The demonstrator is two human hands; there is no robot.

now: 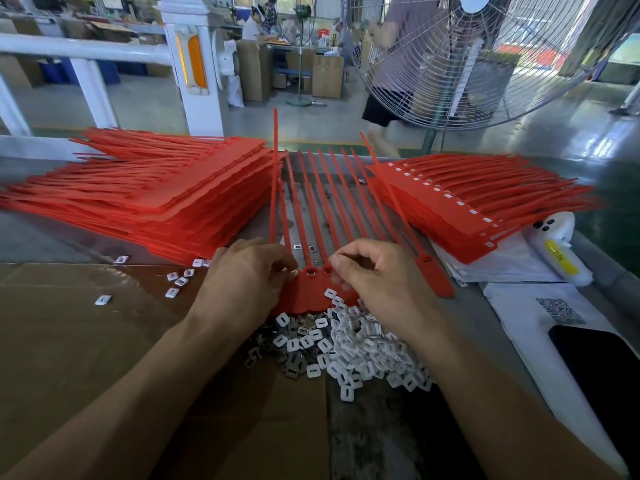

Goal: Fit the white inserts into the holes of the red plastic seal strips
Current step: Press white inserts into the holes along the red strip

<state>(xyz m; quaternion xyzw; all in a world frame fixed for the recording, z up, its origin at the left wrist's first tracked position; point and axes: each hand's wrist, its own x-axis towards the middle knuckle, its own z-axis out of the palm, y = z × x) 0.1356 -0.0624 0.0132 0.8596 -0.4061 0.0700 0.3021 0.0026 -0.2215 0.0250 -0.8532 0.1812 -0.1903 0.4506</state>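
In the head view, the left hand [242, 282] pinches the joined sheet of red plastic seal strips [313, 289] on the table while the right hand's [377, 275] curled grip hovers over a hole, apparently mid-insertion; next it needs another insert from the loose heap of white square inserts [346, 348].

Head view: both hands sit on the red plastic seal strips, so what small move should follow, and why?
Probably the right hand presses a white insert into the open hole at the head of the red plastic seal strip between the hands. That hole looks unfilled, the left hand steadies the sheet, and the pile of white square inserts lies just below.
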